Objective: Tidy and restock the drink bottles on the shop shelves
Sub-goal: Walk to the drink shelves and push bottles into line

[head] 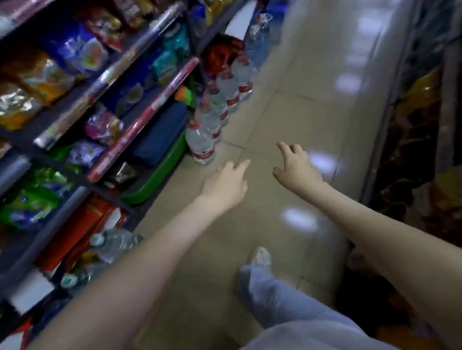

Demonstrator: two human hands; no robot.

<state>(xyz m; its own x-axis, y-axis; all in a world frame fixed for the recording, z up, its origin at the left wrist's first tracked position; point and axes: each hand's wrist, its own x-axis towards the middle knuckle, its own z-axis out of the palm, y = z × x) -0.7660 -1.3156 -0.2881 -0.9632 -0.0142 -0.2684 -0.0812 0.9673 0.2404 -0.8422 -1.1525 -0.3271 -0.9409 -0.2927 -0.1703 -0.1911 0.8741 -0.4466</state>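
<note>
We note a row of large clear water bottles (217, 104) with red caps and red labels, standing upright on the tiled floor beside the shelving (142, 118). Further clear bottles with pale green caps (111, 246) lie on the bottom shelf, blurred.

Person's forearms were bare with no sleeves in frame, both hands (226, 185) (298, 168) carried no gloves, rings or watch, legs wore loose light grey-blue trousers (269, 294), and the forward foot wore a pale, blurred shoe (260, 257).
</note>
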